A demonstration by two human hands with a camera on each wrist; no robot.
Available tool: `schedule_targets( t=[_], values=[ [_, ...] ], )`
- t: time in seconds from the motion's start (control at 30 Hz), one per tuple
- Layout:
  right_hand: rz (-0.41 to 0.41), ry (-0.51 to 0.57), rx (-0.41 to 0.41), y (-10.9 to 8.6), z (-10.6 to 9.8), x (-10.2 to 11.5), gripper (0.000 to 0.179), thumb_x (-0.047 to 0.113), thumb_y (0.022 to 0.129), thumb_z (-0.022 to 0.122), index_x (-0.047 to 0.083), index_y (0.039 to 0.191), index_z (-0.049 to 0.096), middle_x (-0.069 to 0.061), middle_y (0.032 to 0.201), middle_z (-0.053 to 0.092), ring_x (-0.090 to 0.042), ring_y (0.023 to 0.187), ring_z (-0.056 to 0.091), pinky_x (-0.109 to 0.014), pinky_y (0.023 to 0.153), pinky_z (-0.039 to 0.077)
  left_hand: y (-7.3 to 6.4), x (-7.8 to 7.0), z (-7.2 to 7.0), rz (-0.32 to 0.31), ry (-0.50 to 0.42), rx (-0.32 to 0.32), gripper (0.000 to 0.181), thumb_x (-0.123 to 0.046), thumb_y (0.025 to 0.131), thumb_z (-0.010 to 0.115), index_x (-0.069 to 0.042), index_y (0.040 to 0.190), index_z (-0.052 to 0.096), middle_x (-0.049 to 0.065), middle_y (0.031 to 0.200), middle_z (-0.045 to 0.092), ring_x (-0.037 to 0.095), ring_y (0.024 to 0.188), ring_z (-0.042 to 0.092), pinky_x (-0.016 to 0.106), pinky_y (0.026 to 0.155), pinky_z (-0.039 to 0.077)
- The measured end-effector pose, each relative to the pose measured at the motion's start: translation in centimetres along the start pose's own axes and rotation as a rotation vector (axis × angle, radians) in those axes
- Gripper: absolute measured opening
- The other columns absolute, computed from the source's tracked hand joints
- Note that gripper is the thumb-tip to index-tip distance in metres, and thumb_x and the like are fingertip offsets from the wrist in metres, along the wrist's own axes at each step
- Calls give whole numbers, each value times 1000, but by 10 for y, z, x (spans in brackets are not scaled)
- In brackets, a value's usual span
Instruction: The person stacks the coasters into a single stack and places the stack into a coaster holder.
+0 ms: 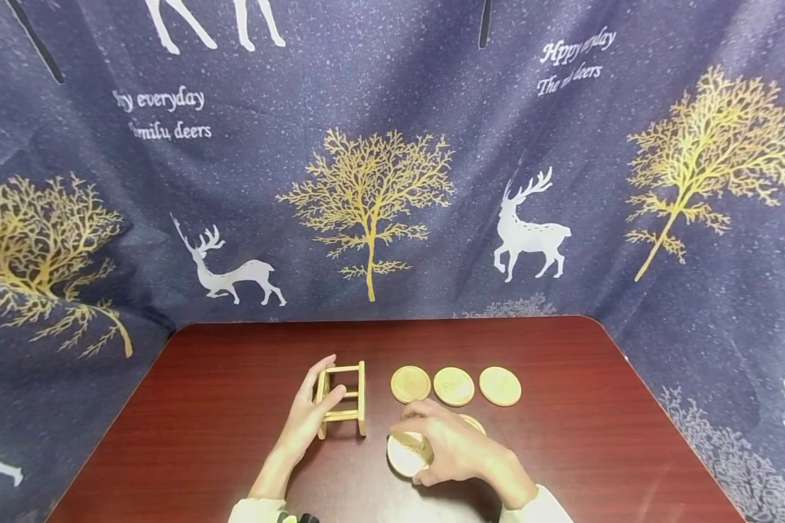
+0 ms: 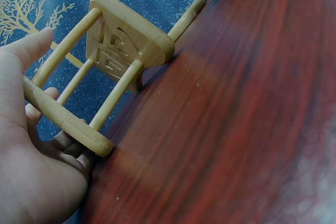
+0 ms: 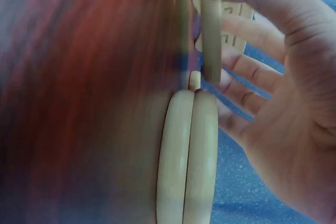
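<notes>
My left hand (image 1: pixel 304 415) grips a small wooden rack (image 1: pixel 361 398) by its near side panel. In the left wrist view, rods join that panel to a far panel (image 2: pixel 128 35) with cut-out slots. My right hand (image 1: pixel 454 443) holds a round wooden coaster (image 1: pixel 405 459) by its edge, between thumb and fingers. The right wrist view shows this coaster (image 3: pixel 211 40) edge-on, slightly off the table. Two stacked coasters (image 3: pixel 202 156) lie nearer the wrist. Another coaster edge (image 1: pixel 474 423) peeks out behind the right hand, mostly hidden by it.
Three coasters lie in a row beyond the right hand: a left one (image 1: pixel 411 384), a middle one (image 1: pixel 454 386) and a right one (image 1: pixel 500 386). The dark red tabletop (image 1: pixel 595 436) ends at a blue curtain (image 1: pixel 392 87) printed with deer and trees.
</notes>
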State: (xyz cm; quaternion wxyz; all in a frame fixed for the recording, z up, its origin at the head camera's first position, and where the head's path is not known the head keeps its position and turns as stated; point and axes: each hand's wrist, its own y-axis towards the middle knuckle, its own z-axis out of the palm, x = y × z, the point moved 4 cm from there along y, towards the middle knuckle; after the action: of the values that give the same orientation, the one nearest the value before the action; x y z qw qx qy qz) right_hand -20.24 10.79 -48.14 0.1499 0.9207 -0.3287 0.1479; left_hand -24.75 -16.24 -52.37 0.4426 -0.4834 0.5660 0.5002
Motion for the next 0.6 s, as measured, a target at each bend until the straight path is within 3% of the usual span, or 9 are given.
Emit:
schedule_targets(
  t=[0.13, 0.23, 0.47, 0.6],
  values=[
    [16, 19, -22, -3, -4, -1, 76, 26, 65, 103, 25, 137, 78, 10, 131, 64, -6, 119, 61, -24, 93, 56, 0, 0, 0, -3, -4, -2, 66, -11, 106, 73, -10, 166, 47, 11, 174, 43, 34, 159, 35, 53, 118, 40],
    [9, 35, -37, -4, -6, -1, 78, 27, 65, 104, 23, 138, 78, 9, 130, 63, -5, 117, 60, -25, 94, 55, 0, -1, 0, -4, -3, -4, 66, -13, 105, 74, -10, 166, 47, 11, 174, 43, 33, 159, 35, 51, 117, 40],
    [-91, 35, -114, -8, -13, -4, 82, 27, 61, 103, 16, 139, 77, 5, 124, 64, -8, 115, 57, -27, 99, 52, 0, -1, 0, 3, -4, 5, 66, -11, 106, 73, -10, 166, 46, 11, 175, 42, 35, 160, 33, 56, 119, 38],
    [-101, 28, -150, -13, -20, -6, 85, 27, 59, 102, 16, 139, 77, 4, 123, 62, -9, 114, 56, -27, 96, 51, 0, 0, 0, 0, -5, 6, 66, -10, 106, 72, -10, 167, 46, 12, 175, 42, 35, 160, 34, 54, 119, 39]
  ],
)
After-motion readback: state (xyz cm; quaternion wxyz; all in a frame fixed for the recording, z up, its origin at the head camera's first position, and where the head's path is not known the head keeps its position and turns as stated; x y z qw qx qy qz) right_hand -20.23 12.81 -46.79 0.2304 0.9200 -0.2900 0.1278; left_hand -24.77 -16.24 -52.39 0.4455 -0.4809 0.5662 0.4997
